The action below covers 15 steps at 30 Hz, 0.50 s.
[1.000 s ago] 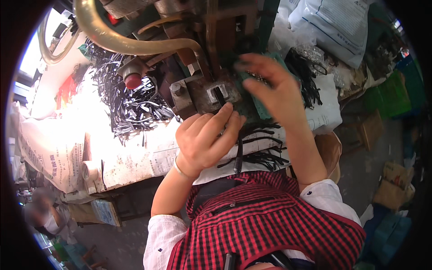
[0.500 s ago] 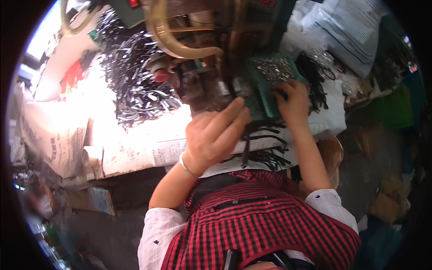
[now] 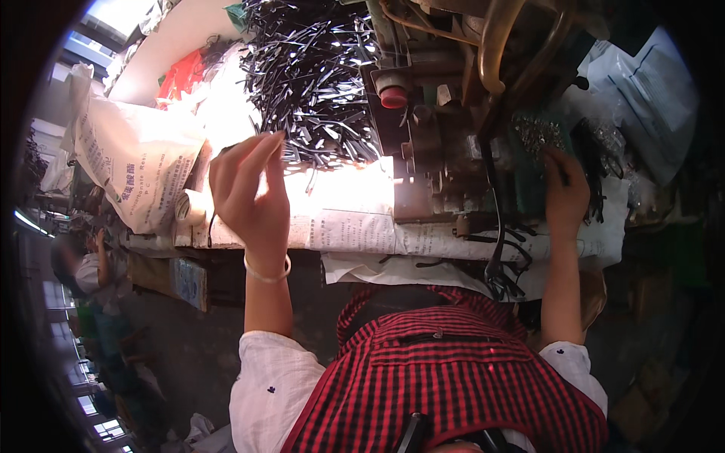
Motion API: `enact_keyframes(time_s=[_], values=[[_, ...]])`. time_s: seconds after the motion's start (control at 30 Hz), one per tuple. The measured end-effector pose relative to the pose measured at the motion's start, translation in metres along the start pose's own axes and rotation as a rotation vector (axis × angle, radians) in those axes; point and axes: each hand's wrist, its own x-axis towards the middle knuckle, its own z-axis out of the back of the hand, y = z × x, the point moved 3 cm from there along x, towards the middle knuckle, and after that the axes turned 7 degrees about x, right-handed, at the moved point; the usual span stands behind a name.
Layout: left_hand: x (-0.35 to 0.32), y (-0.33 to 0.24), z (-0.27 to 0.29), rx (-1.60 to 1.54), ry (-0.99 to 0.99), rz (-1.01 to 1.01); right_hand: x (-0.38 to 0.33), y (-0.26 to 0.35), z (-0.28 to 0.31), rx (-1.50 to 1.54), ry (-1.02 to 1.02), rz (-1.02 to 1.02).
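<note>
My left hand (image 3: pixel 253 192) is raised beside a heap of black spectacle temples (image 3: pixel 313 90), thumb and fingertips pinched together. What the pinch holds, if anything, cannot be made out; a thin dark curved piece (image 3: pixel 211 230) shows below this hand. At the right, my right hand (image 3: pixel 568 192) reaches to small metal parts (image 3: pixel 538 134) in a green tray, fingers closed and their tips in shadow. Between the hands stands a bench machine (image 3: pixel 442 151). One long black temple (image 3: pixel 495 219) hangs down at its front, touched by neither hand.
Several black temples (image 3: pixel 502 283) lie at the table's front edge on printed white sheeting (image 3: pixel 351 230). A red button (image 3: pixel 393 97) sits on the machine's left side. A printed sack (image 3: pixel 140 162) stands at the left, plastic bags (image 3: pixel 642 90) at the back right. Another person (image 3: pixel 87 264) is far left.
My left hand has moved left from the machine's front to the heap of temples. The right hand stays at the metal parts. The whole view has shifted, bringing the heap nearer the middle.
</note>
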Motion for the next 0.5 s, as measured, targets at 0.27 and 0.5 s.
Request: enact_keyframes(time_s=[0.27,0.5], values=[[-0.085,0.075,-0.177,0.088,0.384,0.036,-0.019,-0.014,0.012,-0.097,-0.052,-0.247],[-0.092,0.039,-0.108,-0.083,0.129,0.249,-0.071,-0.049,0.080,-0.322,-0.202,-0.033]])
